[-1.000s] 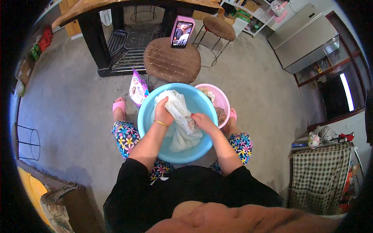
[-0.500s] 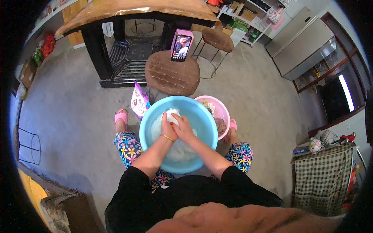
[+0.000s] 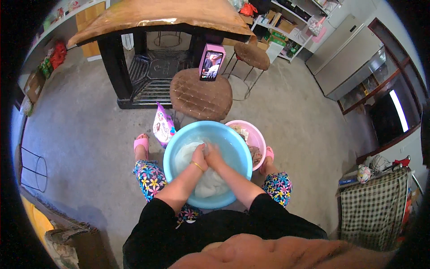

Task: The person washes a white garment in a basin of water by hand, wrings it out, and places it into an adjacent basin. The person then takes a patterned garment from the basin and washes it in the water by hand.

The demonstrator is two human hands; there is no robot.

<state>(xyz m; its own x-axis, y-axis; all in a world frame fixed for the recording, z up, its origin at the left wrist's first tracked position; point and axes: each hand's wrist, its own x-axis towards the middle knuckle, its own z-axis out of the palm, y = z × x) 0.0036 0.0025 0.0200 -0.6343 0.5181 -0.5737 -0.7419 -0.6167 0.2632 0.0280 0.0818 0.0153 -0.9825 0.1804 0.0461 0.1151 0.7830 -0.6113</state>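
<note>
A light blue basin [image 3: 244, 179] of water stands on the floor between my legs, with white cloth [image 3: 186, 157] bunched and partly sunk in it. My left hand [image 3: 199, 158], a gold bangle at its wrist, is closed on a part of the cloth over the middle of the basin. Pressed against it, my right hand [image 3: 214, 158] is closed on the same cloth, its fingers smeared by motion. Most of the cloth between the palms is hidden. More white cloth [image 3: 210, 184] lies in the water below my wrists.
Right of the basin sits a pink basin [image 3: 257, 134] holding brownish cloths. A purple and white bag [image 3: 163, 125] stands at the left. Beyond are a brown padded stool [image 3: 200, 96] with a phone [image 3: 210, 66] propped on it, another stool [image 3: 251, 56] and a wooden-topped table [image 3: 161, 18].
My hands have lowered slightly and come closer together, and the white bunch that showed above my fingers is now mostly hidden. The whole view has shifted a little, with things lower in it.
</note>
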